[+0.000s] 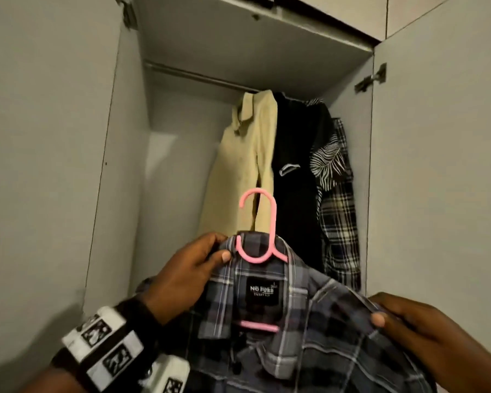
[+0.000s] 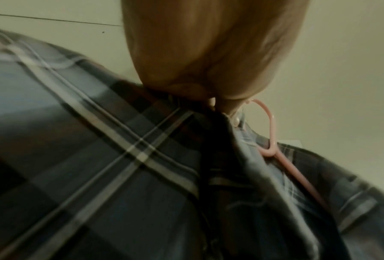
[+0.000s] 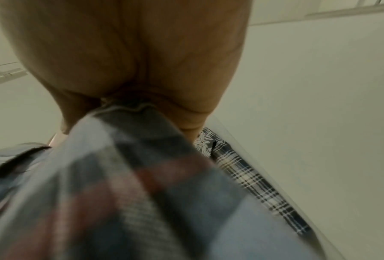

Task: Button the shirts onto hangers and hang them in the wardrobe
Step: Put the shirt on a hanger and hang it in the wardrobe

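Note:
A grey-blue plaid shirt (image 1: 309,321) hangs on a pink hanger (image 1: 262,222) in front of the open wardrobe, below the rail (image 1: 199,76). The hanger's hook points up, apart from the rail. My left hand (image 1: 207,256) pinches the shirt's collar beside the hanger's neck. My right hand (image 1: 391,316) pinches the shirt's right shoulder. In the left wrist view the fingers (image 2: 211,103) pinch plaid cloth (image 2: 119,149) next to the pink hanger (image 2: 271,133). In the right wrist view the right hand (image 3: 130,105) grips bunched plaid fabric (image 3: 130,167).
Several garments hang at the rail's right end: a beige shirt (image 1: 244,154), a black one (image 1: 295,165), a leaf-print one (image 1: 328,157) and a black-and-white plaid one (image 1: 340,222). The rail's left part is bare. Wardrobe doors (image 1: 442,165) stand open on both sides.

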